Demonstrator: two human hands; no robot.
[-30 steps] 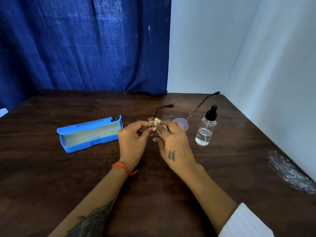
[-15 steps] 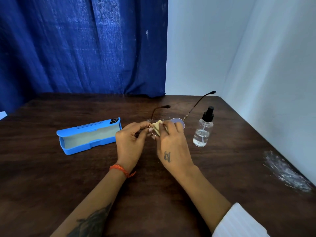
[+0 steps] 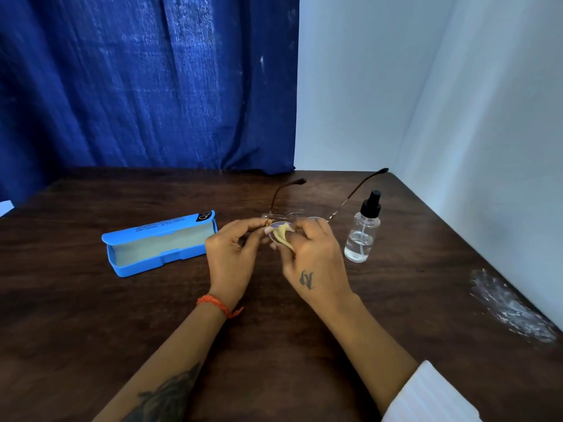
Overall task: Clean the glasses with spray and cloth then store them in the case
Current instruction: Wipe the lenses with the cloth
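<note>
The thin-framed glasses (image 3: 350, 199) are held over the dark wooden table (image 3: 91, 330), temples unfolded and pointing away from me. My left hand (image 3: 234, 260) pinches the frame at its left hinge. My right hand (image 3: 316, 260) presses a small pale yellow cloth (image 3: 281, 236) onto the left lens, which is mostly hidden by cloth and fingers. The open blue case (image 3: 158, 245) lies to the left of my hands, its lid tilted back. A clear spray bottle (image 3: 362, 236) with a black nozzle stands upright just right of my right hand.
A crumpled clear plastic wrapper (image 3: 511, 306) lies near the table's right edge. A blue curtain (image 3: 146, 80) hangs behind the table, and a white wall (image 3: 457, 102) borders the back right and right side.
The cloth and my right fingers have shifted slightly left and down across the lens. My left hand keeps its pinch on the frame. Case and bottle have not moved.
</note>
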